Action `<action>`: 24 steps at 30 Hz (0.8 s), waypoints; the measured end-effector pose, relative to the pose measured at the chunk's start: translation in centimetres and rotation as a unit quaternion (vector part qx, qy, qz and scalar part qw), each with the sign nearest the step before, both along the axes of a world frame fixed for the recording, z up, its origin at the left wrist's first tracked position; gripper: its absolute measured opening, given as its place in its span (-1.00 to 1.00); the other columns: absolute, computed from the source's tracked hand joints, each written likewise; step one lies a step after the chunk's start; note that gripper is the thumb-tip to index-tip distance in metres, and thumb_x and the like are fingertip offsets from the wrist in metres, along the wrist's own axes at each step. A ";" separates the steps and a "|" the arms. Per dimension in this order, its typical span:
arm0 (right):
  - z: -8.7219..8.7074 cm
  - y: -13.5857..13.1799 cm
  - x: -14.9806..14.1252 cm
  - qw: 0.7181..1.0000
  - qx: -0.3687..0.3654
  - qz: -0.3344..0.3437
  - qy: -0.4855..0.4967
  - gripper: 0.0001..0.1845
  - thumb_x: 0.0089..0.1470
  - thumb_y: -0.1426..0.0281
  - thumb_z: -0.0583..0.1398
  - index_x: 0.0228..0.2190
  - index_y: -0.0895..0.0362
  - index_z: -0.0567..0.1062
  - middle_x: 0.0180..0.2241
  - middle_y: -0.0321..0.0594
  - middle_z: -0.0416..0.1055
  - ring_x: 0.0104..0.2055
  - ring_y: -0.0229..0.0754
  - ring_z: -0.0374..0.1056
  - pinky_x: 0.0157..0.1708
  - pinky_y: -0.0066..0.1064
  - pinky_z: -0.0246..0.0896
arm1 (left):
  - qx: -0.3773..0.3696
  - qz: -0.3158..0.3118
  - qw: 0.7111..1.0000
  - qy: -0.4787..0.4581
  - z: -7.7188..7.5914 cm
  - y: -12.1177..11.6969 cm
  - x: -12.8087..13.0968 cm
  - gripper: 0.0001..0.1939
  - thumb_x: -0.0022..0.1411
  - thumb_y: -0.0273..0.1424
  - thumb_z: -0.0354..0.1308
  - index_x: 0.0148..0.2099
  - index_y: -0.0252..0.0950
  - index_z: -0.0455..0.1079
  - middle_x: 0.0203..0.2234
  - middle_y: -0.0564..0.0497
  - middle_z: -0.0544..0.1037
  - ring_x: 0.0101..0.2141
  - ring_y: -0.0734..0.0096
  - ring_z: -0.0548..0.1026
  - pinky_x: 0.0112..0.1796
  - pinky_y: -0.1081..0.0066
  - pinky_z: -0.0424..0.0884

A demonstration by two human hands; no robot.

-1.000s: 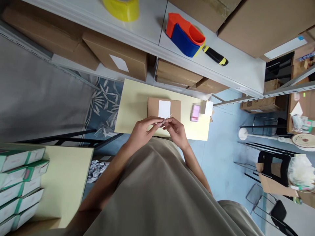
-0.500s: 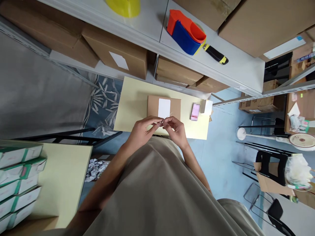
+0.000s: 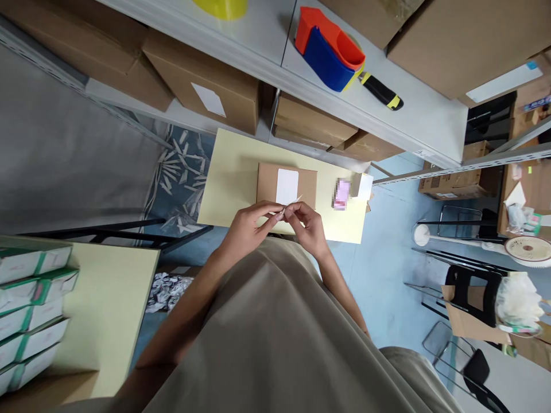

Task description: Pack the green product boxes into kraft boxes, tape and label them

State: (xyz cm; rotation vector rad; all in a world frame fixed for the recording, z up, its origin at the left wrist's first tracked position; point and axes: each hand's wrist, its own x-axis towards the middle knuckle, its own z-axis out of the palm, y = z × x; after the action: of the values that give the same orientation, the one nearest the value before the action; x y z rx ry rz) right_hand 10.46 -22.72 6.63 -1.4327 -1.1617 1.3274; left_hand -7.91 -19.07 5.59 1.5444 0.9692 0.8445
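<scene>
My left hand (image 3: pixel 252 228) and my right hand (image 3: pixel 308 227) meet at the fingertips over the near edge of a pale yellow table (image 3: pixel 230 166). Both are closed in a pinch on a thin, pale strip (image 3: pixel 298 199), whose narrow end sticks out up and to the right. The fingers hide most of the strip, so its kind is unclear. Just beyond the fingertips lies a closed brown cardboard box (image 3: pixel 266 182) with a white label (image 3: pixel 287 183) on top. My hands cover the box's near edge from view.
A tape dispenser (image 3: pixel 329 54) with a black handle lies on the grey shelf (image 3: pixel 422 123) above. Cardboard boxes (image 3: pixel 202 80) fill the shelves. Right of the box are a blurred pink item (image 3: pixel 341 194) and a small white box (image 3: pixel 365 186). Green-and-white cartons (image 3: pixel 37 292) stand at the left.
The strip shows a little wider between my fingertips, as if turned. My hands stay nearly in place, and the view has shifted slightly.
</scene>
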 end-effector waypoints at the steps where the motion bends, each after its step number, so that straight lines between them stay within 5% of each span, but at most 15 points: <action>1: 0.0 0.0 0.0 1.000 0.002 0.004 0.001 -0.53 0.31 -0.12 0.29 -0.25 0.03 0.51 -0.27 -0.21 0.56 -0.19 -0.12 0.52 -0.03 -0.18 0.51 | -0.009 0.001 1.000 -0.005 0.1 0.0 0.0 -0.63 0.53 -0.06 0.17 0.03 -0.20 0.64 -0.09 -0.10 0.74 -0.11 0.23 0.70 -0.03 0.30 0.62; 11: 0.3 -0.3 -0.1 1.000 0.023 0.018 -0.012 -0.59 0.40 -0.05 0.23 -0.25 0.03 0.48 -0.30 -0.23 0.52 -0.21 -0.12 0.53 -0.06 -0.19 0.49 | -0.087 0.018 0.996 -0.031 -0.1 -0.2 0.1 -0.59 0.48 0.00 0.22 -0.03 -0.24 0.62 -0.16 -0.09 0.74 -0.14 0.21 0.69 -0.07 0.32 0.62; 18: -0.7 -0.3 0.1 0.998 0.017 0.039 -0.041 -0.66 0.40 0.05 0.21 -0.28 0.03 0.43 -0.29 -0.25 0.54 -0.21 -0.12 0.60 -0.12 -0.25 0.48 | -0.162 0.109 0.977 -0.087 -4.7 -0.1 -0.9 -0.62 0.44 0.00 0.22 -0.12 -0.23 0.51 -0.19 -0.08 0.71 -0.15 0.22 0.66 -0.10 0.26 0.62; 21: -2.1 0.4 1.7 0.996 0.008 0.034 -0.079 -0.71 0.36 0.09 0.25 -0.28 0.03 0.43 -0.34 -0.28 0.54 -0.23 -0.11 0.62 -0.13 -0.25 0.49 | -0.255 0.253 0.913 -0.195 -7.6 0.1 -3.4 -0.69 0.31 -0.10 0.36 -0.18 -0.23 0.48 -0.23 -0.07 0.68 -0.15 0.24 0.65 -0.10 0.25 0.60; 24: -3.9 1.8 3.9 0.995 -0.010 0.011 -0.099 -0.71 0.29 0.09 0.28 -0.29 0.04 0.43 -0.38 -0.31 0.52 -0.25 -0.11 0.63 -0.17 -0.27 0.51 | -0.338 0.439 0.781 -0.288 -9.6 -0.3 -7.7 -0.79 0.21 -0.33 0.42 -0.27 -0.25 0.44 -0.38 0.01 0.61 -0.29 0.36 0.60 -0.20 0.38 0.54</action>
State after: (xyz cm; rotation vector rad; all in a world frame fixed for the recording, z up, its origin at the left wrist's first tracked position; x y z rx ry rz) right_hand 14.36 -20.93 2.74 -1.5984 -1.2984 1.2354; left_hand -15.65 -19.37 -3.99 0.1020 1.3173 1.3033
